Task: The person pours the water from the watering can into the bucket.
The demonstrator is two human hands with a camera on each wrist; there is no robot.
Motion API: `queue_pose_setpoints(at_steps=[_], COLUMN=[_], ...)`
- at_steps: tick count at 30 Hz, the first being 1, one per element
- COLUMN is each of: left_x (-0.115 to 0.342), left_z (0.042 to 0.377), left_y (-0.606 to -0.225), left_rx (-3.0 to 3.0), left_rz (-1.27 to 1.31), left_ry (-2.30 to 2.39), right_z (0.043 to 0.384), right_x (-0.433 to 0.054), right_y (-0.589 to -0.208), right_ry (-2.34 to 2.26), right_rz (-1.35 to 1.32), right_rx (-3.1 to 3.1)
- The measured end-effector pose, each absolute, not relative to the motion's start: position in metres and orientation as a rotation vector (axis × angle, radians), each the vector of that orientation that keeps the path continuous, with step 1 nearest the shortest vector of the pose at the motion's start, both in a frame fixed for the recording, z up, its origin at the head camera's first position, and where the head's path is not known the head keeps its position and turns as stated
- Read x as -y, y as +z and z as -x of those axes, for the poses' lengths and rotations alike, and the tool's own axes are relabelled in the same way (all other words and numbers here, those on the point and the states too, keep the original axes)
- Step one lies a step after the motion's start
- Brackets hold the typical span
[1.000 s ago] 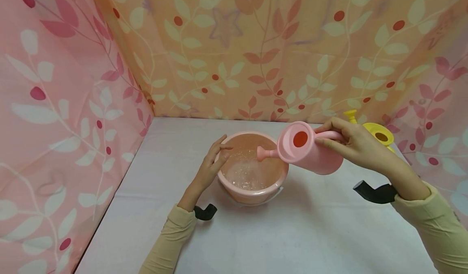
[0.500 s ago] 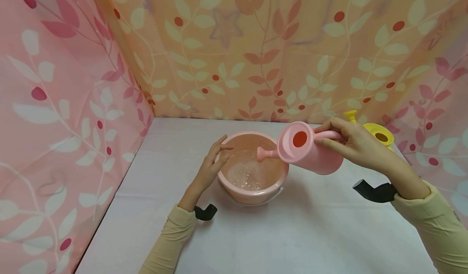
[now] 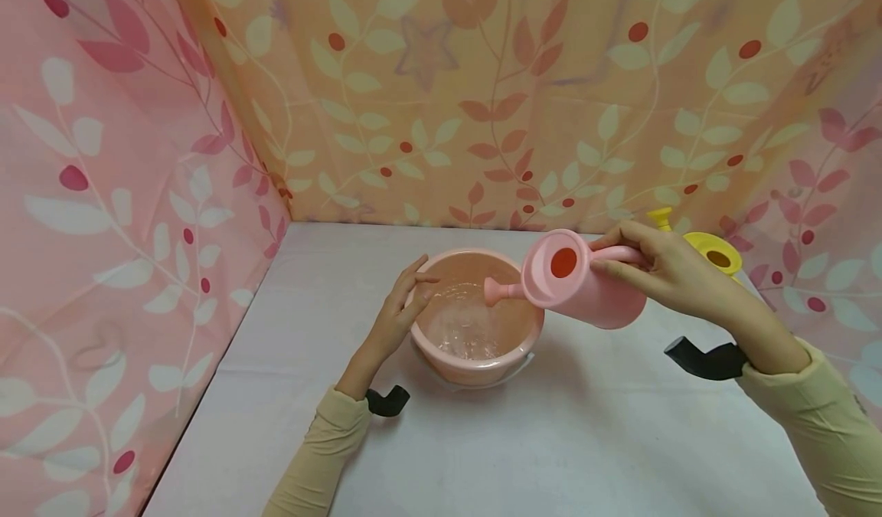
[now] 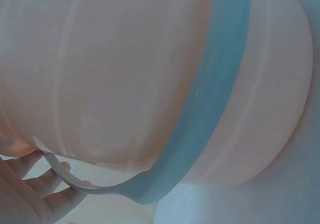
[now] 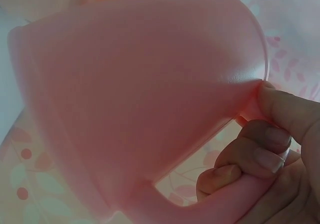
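Observation:
My right hand (image 3: 648,264) grips the handle of a pink watering can (image 3: 599,295); in the right wrist view its fingers curl round the handle (image 5: 215,204). The can is tilted, with its spout (image 3: 499,291) over a pink bucket (image 3: 475,364). Rippling, bubbly water (image 3: 465,325) fills the lower part of the bucket. At the bucket's left rim, my left hand (image 3: 400,310) holds on, some of it reaching over the rim. The left wrist view shows fingers (image 4: 45,184) against the bucket's outer wall, beside the end of its pale carrying handle (image 4: 200,109).
A yellow watering can (image 3: 713,249) stands at the back right, partly behind my right hand. The table has a white cover (image 3: 482,448). Leaf-patterned cloth (image 3: 413,119) hangs along the back and both sides.
The ripples and bubbles in the bucket's water keep shifting. Both hands stay in place, and the pink watering can has barely moved.

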State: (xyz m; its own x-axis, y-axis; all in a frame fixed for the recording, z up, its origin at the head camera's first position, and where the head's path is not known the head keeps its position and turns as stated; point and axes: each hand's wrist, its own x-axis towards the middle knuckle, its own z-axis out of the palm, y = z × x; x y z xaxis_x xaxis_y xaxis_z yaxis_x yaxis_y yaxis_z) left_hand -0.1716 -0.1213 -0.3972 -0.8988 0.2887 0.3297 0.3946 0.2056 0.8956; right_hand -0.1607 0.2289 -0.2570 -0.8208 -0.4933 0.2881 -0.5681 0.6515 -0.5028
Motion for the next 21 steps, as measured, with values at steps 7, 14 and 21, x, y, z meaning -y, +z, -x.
queue_pose_setpoints(at_steps=[7, 14, 21], left_x=[0.120, 0.121, 0.126], left_z=[0.172, 0.172, 0.185], left_y=[-0.396, -0.397, -0.421], left_rx=[2.362, 2.356, 2.344], left_rz=[0.676, 0.678, 0.656], left_ry=[-1.802, -1.757, -1.610], right_z=[0.160, 0.161, 0.161], right_x=[-0.229, -0.228, -0.227], right_y=[-0.256, -0.256, -0.256], right_ry=[0.887, 0.875, 0.885], right_rz=[-0.896, -0.891, -0.880], right_rx=[2.727, 2.730, 2.745])
